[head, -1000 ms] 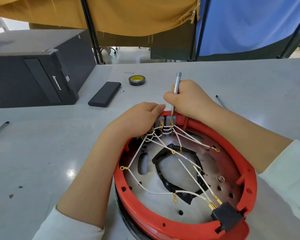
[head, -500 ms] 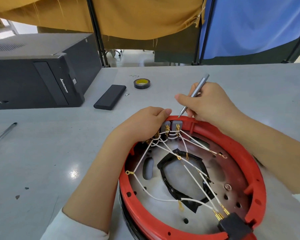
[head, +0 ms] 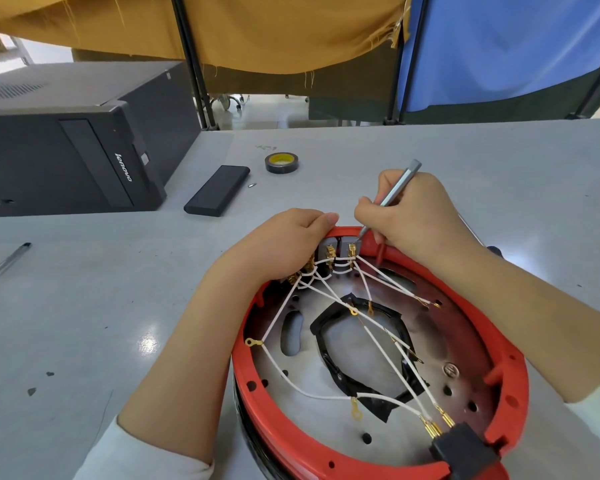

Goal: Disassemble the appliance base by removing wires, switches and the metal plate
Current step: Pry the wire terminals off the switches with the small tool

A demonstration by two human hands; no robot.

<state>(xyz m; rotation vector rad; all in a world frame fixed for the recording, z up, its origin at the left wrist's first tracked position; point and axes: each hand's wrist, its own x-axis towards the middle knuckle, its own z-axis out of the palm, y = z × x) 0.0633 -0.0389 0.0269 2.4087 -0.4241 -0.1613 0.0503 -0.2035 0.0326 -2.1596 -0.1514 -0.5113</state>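
Observation:
The round red appliance base (head: 510,386) lies open side up before me, with a metal plate (head: 333,410) inside and white wires (head: 371,336) with gold terminals strung across it. Grey switches (head: 340,249) sit at the far rim. My left hand (head: 284,244) grips the rim beside the switches, its fingers curled over the wire bundle. My right hand (head: 409,216) holds a thin grey metal tool (head: 394,192) like a pen. Its tip touches the rightmost switch's terminal. A black connector block (head: 461,452) sits at the near right rim.
A black computer case (head: 66,147) stands at the far left. A flat black box (head: 217,190), a small screw (head: 252,185) and a roll of black tape (head: 282,162) lie beyond the base. A pen (head: 4,265) lies at the left edge.
My right hand lifted the tool off the switches and tilted it, then brought the tip back down onto the rightmost switch. My left hand stayed on the rim.

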